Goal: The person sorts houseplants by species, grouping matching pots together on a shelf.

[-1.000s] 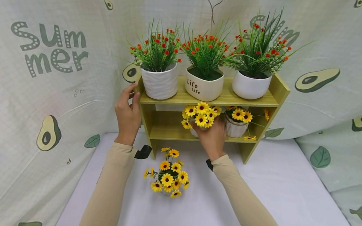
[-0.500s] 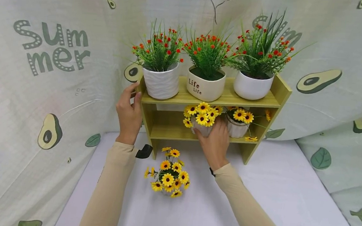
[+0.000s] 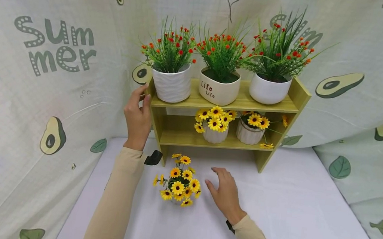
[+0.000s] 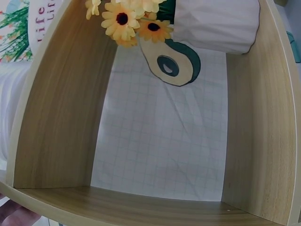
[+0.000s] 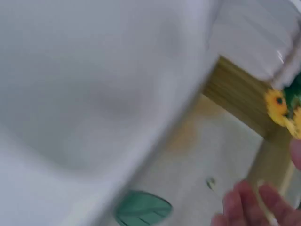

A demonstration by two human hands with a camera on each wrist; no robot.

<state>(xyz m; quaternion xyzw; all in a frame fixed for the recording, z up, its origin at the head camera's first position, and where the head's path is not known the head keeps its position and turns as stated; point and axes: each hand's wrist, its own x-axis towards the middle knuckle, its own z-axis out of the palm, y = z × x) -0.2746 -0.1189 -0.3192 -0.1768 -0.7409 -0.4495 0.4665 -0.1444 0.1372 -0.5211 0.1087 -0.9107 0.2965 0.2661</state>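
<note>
My left hand [image 3: 138, 117] holds the upper left side of a two-tier wooden shelf [image 3: 192, 106], thumb toward its front edge. In the left wrist view, fingertips [image 4: 19, 217] show just outside the side panel [image 4: 141, 203]. My right hand [image 3: 226, 193] is over the table with thumb and fingers spread, holding nothing. To its left stands a pot of artificial sunflowers [image 3: 177, 188], the blooms hiding most of the pot. On the lower tier sit a second sunflower pot [image 3: 215, 135] and a third sunflower pot [image 3: 250, 133], side by side.
Along the top tier stand a rippled white pot [image 3: 172, 86], a cream "Life" pot [image 3: 219, 89] and a smooth white pot [image 3: 269, 91], all with red-flowered grass. A printed cloth [image 3: 58, 97] hangs behind. A white cloth covers the table [image 3: 306, 203].
My right hand has let go of the middle sunflower pot on the lower tier and come down toward the front, beside the pot on the table. My left hand stays on the shelf.
</note>
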